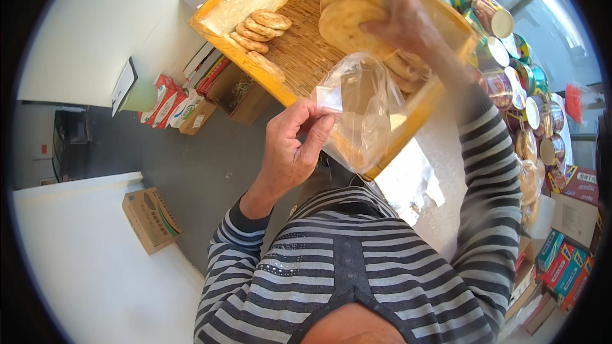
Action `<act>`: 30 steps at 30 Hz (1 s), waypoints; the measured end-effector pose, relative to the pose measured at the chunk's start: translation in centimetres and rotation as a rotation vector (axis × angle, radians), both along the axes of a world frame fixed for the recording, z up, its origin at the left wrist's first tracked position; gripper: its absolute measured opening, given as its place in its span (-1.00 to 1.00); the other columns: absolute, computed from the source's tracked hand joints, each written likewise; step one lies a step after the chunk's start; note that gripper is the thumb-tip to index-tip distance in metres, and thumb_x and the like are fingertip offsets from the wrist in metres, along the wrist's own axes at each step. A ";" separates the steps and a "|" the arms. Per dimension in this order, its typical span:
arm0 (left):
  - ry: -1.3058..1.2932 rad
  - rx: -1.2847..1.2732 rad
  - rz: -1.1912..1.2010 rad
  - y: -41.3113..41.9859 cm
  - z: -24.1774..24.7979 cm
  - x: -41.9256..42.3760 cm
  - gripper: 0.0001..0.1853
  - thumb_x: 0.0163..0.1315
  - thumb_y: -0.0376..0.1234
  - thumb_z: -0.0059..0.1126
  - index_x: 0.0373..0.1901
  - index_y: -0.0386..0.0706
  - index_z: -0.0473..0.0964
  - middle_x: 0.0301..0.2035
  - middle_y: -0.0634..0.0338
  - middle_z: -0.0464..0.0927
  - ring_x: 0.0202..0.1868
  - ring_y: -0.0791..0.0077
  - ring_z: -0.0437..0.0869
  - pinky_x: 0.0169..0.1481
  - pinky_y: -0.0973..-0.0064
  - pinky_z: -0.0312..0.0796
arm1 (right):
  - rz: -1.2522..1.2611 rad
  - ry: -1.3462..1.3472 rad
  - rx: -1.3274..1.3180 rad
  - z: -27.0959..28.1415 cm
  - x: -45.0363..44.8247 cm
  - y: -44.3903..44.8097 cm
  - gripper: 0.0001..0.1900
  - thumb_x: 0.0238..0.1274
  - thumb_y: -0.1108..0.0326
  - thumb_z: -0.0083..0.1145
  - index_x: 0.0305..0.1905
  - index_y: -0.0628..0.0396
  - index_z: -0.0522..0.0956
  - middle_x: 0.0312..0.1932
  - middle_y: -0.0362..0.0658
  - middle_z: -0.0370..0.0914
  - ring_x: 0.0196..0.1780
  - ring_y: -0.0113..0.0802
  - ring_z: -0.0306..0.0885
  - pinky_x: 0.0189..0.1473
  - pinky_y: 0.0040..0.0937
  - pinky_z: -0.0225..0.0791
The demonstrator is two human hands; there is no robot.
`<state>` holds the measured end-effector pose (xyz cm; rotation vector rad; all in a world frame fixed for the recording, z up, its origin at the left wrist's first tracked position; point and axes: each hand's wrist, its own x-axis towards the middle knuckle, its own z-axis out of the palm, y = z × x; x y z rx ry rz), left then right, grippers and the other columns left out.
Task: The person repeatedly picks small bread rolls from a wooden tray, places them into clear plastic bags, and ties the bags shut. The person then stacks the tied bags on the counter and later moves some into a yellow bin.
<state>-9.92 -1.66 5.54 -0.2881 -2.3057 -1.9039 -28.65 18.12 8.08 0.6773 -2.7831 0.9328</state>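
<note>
My left hand pinches the rim of a clear plastic bag beside a small white label; the bag hangs over the near edge of a yellow wooden tray. My right hand, slightly blurred, grips round flatbreads above the bamboo mat lining the tray. How many breads it holds I cannot tell exactly. Several smaller flatbreads lie overlapping at the tray's left side. More flatbreads rest at the right, partly hidden behind the bag and my right forearm.
Stacked instant noodle tubs stand right of the tray, with bagged breads and cartons nearer me. Boxes line the left side below the tray. A cardboard box sits on a white surface at lower left.
</note>
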 end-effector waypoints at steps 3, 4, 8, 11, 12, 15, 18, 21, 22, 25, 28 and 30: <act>0.011 -0.004 -0.180 4.2 1.1 0.5 -0.91 0.34 -0.44 0.10 -0.23 -0.30 0.51 -0.44 0.32 0.50 -0.44 0.77 0.44 -0.37 0.78 0.31 | -0.043 0.080 -0.325 3.1 3.5 7.6 -0.40 -0.08 0.23 0.45 0.09 0.21 0.44 -0.26 -0.08 0.64 -0.19 -0.35 0.63 -0.15 -0.35 0.51; 0.016 0.058 -0.242 5.8 1.0 0.6 -0.91 0.34 -0.44 0.11 -0.24 -0.29 0.51 -0.41 0.31 0.53 -0.43 0.78 0.45 -0.36 0.78 0.32 | -0.055 0.147 -0.390 4.3 5.2 9.4 -0.43 -0.09 0.27 0.43 0.06 0.22 0.46 -0.24 -0.10 0.62 -0.19 -0.37 0.59 -0.14 -0.37 0.49; -0.058 0.152 -0.472 11.6 2.1 1.6 -0.92 0.33 -0.43 0.11 -0.24 -0.28 0.51 -0.42 0.34 0.51 -0.44 0.80 0.44 -0.37 0.80 0.30 | -0.183 0.386 -0.533 6.2 12.2 16.2 -0.44 -0.12 0.34 0.42 0.06 0.25 0.49 -0.18 -0.13 0.58 -0.14 -0.40 0.53 -0.10 -0.41 0.44; -0.090 0.145 -0.579 15.3 2.9 2.1 -0.92 0.34 -0.43 0.10 -0.24 -0.27 0.51 -0.45 0.35 0.50 -0.46 0.81 0.41 -0.38 0.81 0.28 | -0.325 0.316 -0.713 5.8 17.2 19.8 -0.43 -0.05 0.29 0.46 0.07 0.29 0.46 -0.16 -0.13 0.62 -0.10 -0.43 0.61 -0.07 -0.46 0.52; -0.113 0.166 -0.591 16.4 2.6 2.3 -0.91 0.35 -0.42 0.08 -0.24 -0.27 0.51 -0.47 0.35 0.48 -0.48 0.80 0.40 -0.40 0.82 0.26 | -0.378 0.339 -0.698 5.7 18.8 20.8 -0.43 -0.05 0.30 0.47 0.07 0.30 0.46 -0.14 -0.12 0.62 -0.09 -0.42 0.61 -0.05 -0.47 0.51; -0.198 0.215 -0.630 18.8 1.8 2.8 -0.89 0.36 -0.41 0.07 -0.24 -0.29 0.51 -0.48 0.34 0.47 -0.49 0.79 0.39 -0.42 0.80 0.26 | -0.563 0.414 -0.489 5.5 23.4 22.9 -0.42 -0.06 0.32 0.47 0.08 0.29 0.46 -0.06 -0.09 0.59 -0.07 -0.43 0.59 -0.02 -0.47 0.49; -0.289 0.299 -0.681 20.1 1.8 3.7 -0.89 0.36 -0.42 0.07 -0.23 -0.30 0.51 -0.48 0.34 0.48 -0.50 0.79 0.40 -0.41 0.80 0.28 | -0.558 0.520 -0.324 4.5 26.2 24.2 -0.41 -0.04 0.33 0.49 0.07 0.27 0.38 -0.14 -0.11 0.57 -0.10 -0.43 0.59 -0.09 -0.49 0.52; -0.308 0.303 -0.659 20.9 1.6 4.2 -0.90 0.36 -0.43 0.08 -0.22 -0.30 0.50 -0.49 0.34 0.48 -0.51 0.79 0.41 -0.42 0.79 0.29 | -0.452 0.502 -0.596 2.4 26.9 24.8 -0.39 -0.03 0.38 0.48 0.09 0.28 0.35 -0.05 -0.09 0.51 -0.07 -0.39 0.57 -0.06 -0.46 0.52; -0.311 0.295 -0.640 21.1 1.5 4.3 -0.90 0.36 -0.43 0.08 -0.22 -0.30 0.50 -0.49 0.34 0.48 -0.51 0.78 0.41 -0.42 0.79 0.29 | -0.470 0.508 -0.555 2.0 27.1 24.8 -0.38 -0.03 0.37 0.48 0.10 0.27 0.34 -0.04 -0.09 0.50 -0.05 -0.39 0.56 -0.06 -0.46 0.52; -0.411 0.434 -0.647 21.0 0.5 4.2 -0.89 0.35 -0.42 0.08 -0.22 -0.30 0.50 -0.49 0.33 0.48 -0.52 0.75 0.41 -0.43 0.77 0.29 | -0.502 0.518 -0.482 0.8 27.5 24.8 -0.36 -0.03 0.37 0.48 0.12 0.27 0.33 -0.03 -0.09 0.46 0.00 -0.38 0.54 -0.05 -0.45 0.52; -0.414 0.398 -0.590 20.8 -0.2 4.0 -0.89 0.36 -0.41 0.08 -0.22 -0.29 0.50 -0.51 0.32 0.48 -0.53 0.74 0.40 -0.44 0.75 0.28 | -0.530 0.493 -0.451 -0.5 27.6 24.6 -0.34 -0.04 0.38 0.48 0.14 0.29 0.31 -0.01 -0.08 0.44 0.03 -0.36 0.52 -0.03 -0.45 0.51; -0.426 0.362 -0.574 20.6 -1.4 3.8 -0.90 0.36 -0.42 0.07 -0.22 -0.29 0.50 -0.51 0.33 0.48 -0.54 0.74 0.39 -0.44 0.75 0.25 | -0.563 0.468 -0.395 -1.4 28.0 24.2 -0.33 -0.04 0.39 0.48 0.15 0.30 0.30 0.00 -0.07 0.43 0.04 -0.36 0.49 0.00 -0.44 0.47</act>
